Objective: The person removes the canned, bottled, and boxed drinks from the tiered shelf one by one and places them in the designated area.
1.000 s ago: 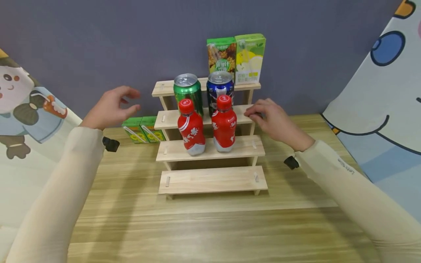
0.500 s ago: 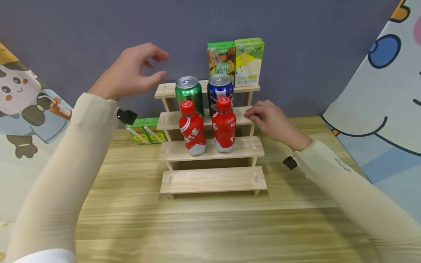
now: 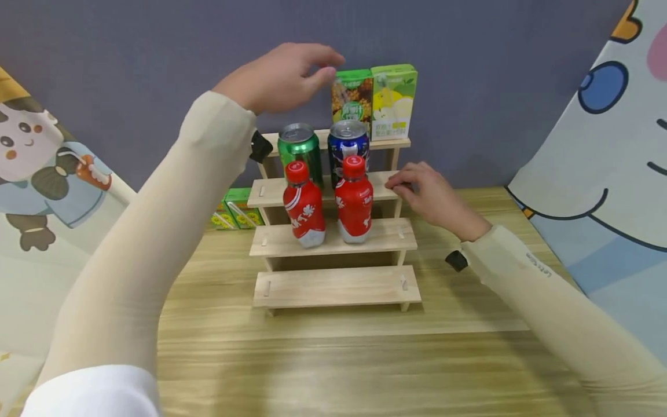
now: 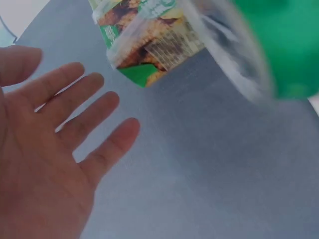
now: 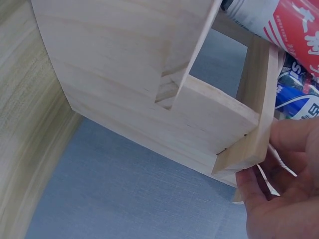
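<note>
Evidently for steadiness, the right hand (image 3: 432, 194) pinched the end of a four-tier stepped rack of pale wood (image 3: 336, 286), second tier from the top, as I watched from my remote station; I judged that grip a brace for a light frame. The left hand (image 3: 281, 75), fingers spread and holding nothing, hung beside a brown-and-green rectangular juice carton (image 3: 352, 98), a gap showing in the left-wrist view. That carton stood upright on the top tier, next to a yellow-and-green juice carton (image 3: 394, 104). Below them stood a shiny green metal can (image 3: 301, 147) and a dark blue metal can (image 3: 348, 142), with two red, white-based bottles (image 3: 304, 211) one step lower, an order that, I reckoned, kept each row visible above the next. Two small green cartons (image 3: 243, 214) sat on the wood-grained surface (image 3: 333, 359), left of the rack.
</note>
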A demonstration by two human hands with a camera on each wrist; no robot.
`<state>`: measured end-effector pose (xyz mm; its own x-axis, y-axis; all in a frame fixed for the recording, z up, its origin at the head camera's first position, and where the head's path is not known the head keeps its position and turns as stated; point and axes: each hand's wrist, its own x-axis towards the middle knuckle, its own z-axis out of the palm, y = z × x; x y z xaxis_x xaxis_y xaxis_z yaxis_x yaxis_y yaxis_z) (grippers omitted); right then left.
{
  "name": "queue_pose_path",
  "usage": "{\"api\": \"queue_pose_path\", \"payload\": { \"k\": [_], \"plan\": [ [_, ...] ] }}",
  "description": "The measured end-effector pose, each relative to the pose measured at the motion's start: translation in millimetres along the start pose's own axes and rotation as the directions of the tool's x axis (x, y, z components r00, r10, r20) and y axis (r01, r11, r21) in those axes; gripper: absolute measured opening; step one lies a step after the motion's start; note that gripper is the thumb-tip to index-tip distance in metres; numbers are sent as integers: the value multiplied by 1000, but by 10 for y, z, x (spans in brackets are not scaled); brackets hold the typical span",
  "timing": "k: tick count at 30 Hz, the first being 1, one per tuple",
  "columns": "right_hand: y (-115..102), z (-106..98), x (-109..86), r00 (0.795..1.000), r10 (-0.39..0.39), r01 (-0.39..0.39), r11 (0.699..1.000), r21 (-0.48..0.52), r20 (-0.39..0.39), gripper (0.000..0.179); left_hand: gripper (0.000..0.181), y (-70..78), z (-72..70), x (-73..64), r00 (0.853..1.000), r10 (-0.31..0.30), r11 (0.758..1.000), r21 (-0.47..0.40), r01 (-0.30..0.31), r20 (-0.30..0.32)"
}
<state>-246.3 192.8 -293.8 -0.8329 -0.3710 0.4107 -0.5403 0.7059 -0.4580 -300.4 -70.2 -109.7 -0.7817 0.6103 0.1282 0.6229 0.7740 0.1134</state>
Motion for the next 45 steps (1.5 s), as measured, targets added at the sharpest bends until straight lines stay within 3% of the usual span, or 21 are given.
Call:
{"api": "queue_pose_path", "payload": {
  "k": [7,11,17,22,32,39,45],
  "plan": [
    [-40,-4,23,1000,-2,2,1000,11,4,16,49,78,6,119,993,-55,998,27,53,106],
    [-51,-9,39,1000,-9,9,1000,6,9,16,47,40,16,103,997,-55,998,35,53,54],
    [-47,-14,36,1000,8,-8,1000,10,18,15,43,-12,35,104,998,51,994,102,-48,-29],
    [-46,-14,32,999,23,-23,1000,9,23,15,40,-26,57,106,996,68,991,116,-62,-50],
    [-64,-11,45,1000,17,-18,1000,9,25,15,38,33,44,120,999,-33,998,61,34,-10],
    [-63,-15,64,1000,5,-5,1000,10,20,15,24,121,43,113,997,66,993,97,-62,-38],
    [-79,19,69,999,12,-13,1000,22,30,15,27,61,49,30,994,82,993,92,-76,-73]
  ]
}}
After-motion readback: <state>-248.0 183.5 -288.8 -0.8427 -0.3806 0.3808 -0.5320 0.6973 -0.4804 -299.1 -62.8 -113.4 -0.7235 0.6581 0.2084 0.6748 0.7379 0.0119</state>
